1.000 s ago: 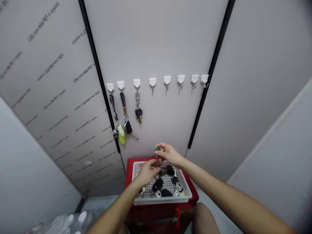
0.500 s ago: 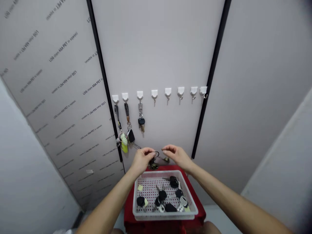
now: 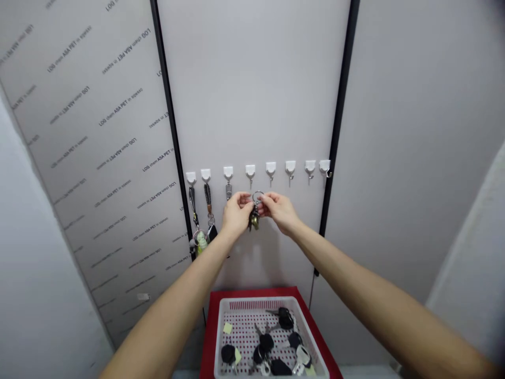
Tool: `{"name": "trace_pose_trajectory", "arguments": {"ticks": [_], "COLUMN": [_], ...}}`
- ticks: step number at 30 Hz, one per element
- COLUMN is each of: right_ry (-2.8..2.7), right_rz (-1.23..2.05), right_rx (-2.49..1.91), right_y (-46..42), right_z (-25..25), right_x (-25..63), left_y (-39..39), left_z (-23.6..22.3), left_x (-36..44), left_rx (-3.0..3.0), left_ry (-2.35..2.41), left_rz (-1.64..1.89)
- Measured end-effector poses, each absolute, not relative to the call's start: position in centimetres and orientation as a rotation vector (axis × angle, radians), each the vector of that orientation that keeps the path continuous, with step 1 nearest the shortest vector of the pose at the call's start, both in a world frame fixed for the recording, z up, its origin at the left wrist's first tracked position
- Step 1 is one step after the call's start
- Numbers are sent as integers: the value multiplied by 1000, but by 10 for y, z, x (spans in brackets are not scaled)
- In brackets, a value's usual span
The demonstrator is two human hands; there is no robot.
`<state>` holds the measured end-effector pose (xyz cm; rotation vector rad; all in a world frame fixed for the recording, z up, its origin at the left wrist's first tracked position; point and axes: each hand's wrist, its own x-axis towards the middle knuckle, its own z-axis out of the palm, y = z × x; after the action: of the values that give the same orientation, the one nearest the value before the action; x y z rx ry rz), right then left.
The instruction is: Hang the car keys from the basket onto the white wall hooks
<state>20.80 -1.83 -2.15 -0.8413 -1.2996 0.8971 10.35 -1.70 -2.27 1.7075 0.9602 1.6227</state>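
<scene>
Head camera view: Black-headed keys point(image 3: 266, 343) are lying near the wearer in a white basket point(image 3: 256, 303), pale yellow tags point(image 3: 228, 328) sitting among them, while a red stand point(image 3: 212, 321) is supporting the load. Farther up, two bare hands are meeting in front of the panel point(image 3: 252, 95) over a bunch point(image 3: 255, 220) of dark and brass-coloured pieces. The right hand point(image 3: 282, 211) is pinching its ring point(image 3: 258, 191) between thumb and finger; the left hand point(image 3: 235, 216) is gripping the bunch from the other side, its exact fingertip contact partly hiding. The bunch is dangling between them, just below the fourth hook point(image 3: 250, 171) from the left and hanging on nothing else. Beyond, eight hooks are lining the panel. The three leftmost are carrying a dark strap point(image 3: 192, 199), a braided strap point(image 3: 208, 196) and a metal clasp point(image 3: 229, 190); the other five are standing bare. By that count, the work is appearing under half complete, with the held bunch and the basket's keys remaining unhung.
</scene>
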Motion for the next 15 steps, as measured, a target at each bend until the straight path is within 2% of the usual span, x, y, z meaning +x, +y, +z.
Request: {"name": "trace_pose_trajectory", "arguments": {"ticks": [6,15], "right_ry": [-1260,-1282], "right_rz": [838,750], "right_rx": [-907,-1078], "right_y": [4,6], "right_z": [9,-2], "right_x": [201,205], "left_y": [-7,-6], "left_z": [-9,-26], "left_x": [109,99], "left_rx": [1950,1930], "left_ry": [1090,1192], "left_rz": [1631,1591]}}
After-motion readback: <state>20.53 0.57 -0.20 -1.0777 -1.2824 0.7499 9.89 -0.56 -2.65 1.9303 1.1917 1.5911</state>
